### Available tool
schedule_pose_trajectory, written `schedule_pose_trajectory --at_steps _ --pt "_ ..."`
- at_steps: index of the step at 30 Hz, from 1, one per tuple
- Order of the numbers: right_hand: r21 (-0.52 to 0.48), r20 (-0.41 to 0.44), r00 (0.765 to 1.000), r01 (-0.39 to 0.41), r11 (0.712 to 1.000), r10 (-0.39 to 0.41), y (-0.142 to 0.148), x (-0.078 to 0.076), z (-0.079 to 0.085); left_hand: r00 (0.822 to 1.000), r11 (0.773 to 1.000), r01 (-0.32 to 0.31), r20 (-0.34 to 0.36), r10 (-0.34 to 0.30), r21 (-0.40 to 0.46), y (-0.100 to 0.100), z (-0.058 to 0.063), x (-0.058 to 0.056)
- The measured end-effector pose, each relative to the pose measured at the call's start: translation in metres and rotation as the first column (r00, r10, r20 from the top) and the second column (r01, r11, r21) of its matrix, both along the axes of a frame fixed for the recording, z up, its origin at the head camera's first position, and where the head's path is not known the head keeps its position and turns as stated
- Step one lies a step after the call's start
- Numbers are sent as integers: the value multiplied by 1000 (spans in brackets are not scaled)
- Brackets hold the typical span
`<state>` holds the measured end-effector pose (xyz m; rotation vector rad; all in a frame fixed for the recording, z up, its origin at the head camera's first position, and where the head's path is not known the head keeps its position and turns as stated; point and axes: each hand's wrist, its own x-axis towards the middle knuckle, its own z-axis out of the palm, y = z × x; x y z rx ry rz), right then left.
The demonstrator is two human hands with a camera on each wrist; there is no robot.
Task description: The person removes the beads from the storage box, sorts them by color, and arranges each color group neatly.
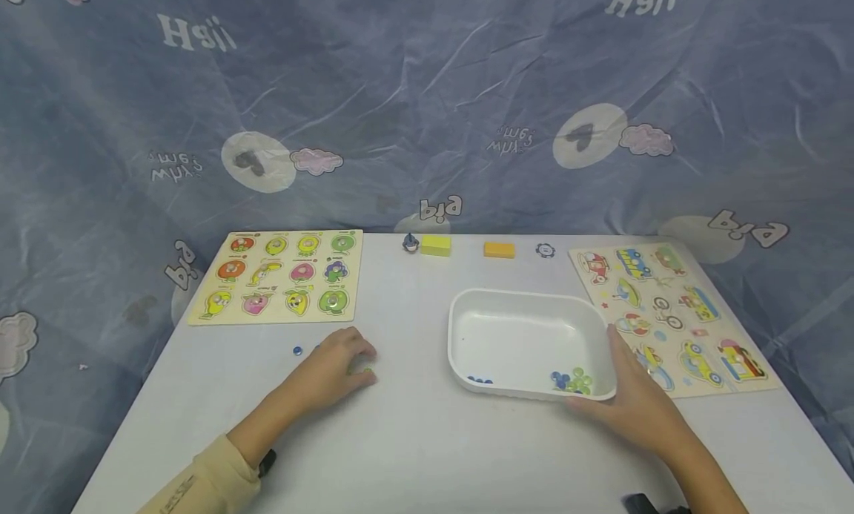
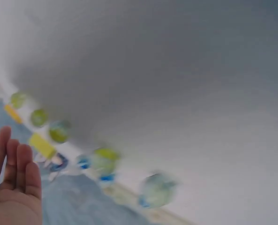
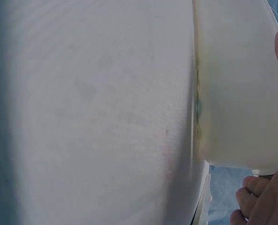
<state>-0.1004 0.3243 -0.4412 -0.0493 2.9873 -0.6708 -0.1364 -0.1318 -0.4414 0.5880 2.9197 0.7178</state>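
My right hand point(image 1: 637, 406) grips a white plastic tray point(image 1: 514, 295) by its near right corner, thumb along the front wall and fingers at the right side. In the tray lie several green marbles point(image 1: 582, 381) and several blue marbles point(image 1: 560, 380). The right wrist view shows the tray's outer wall point(image 3: 242, 93) beside the fingers. My left hand point(image 1: 331, 369) hovers low over the table's left part, thumb and fingers apart. In the left wrist view several green marbles point(image 2: 39, 117) and blue marbles point(image 2: 84, 162) lie near it, mostly hidden by the hand in the head view.
A wooden fruit puzzle board point(image 1: 276, 277) lies at the back left, a vehicle puzzle board point(image 1: 674, 321) at the right. Along the back edge sit a yellow block point(image 1: 436, 245), an orange block point(image 1: 499, 250) and two small dark figures. A lone blue marble point(image 1: 297, 351) lies left of the left hand.
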Motion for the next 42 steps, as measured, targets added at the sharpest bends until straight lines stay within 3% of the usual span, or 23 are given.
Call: schedule_pose_trajectory --at_steps 4,8,12,16,20,28,35,42 --pt "-7 -12 1000 -7 1000 7 0 0 -1 997 998 23 -77 -18 53 12 18 2" --pt "-11 -22 1000 -10 1000 10 0 -1 -2 992 993 57 -118 -45 105 42 43 5" --pt "-15 -29 1000 -8 1000 7 1 -1 -3 978 973 170 -146 -148 154 79 59 5" --pt "-15 -25 1000 -5 1000 5 2 -1 -4 947 937 300 -175 -270 178 119 63 0" --pt "-2 -17 1000 -4 1000 4 2 -1 -4 932 919 354 -147 -331 176 161 60 -10" --pt "-10 -19 1000 -23 1000 23 2 -2 -2 936 933 352 -20 -351 78 223 36 -30" --pt "-2 -17 1000 -21 1000 21 3 -2 -1 938 939 336 59 -340 71 250 17 -39" --pt "-22 -20 999 -35 999 34 3 -1 1 944 956 283 154 -292 78 261 5 -45"
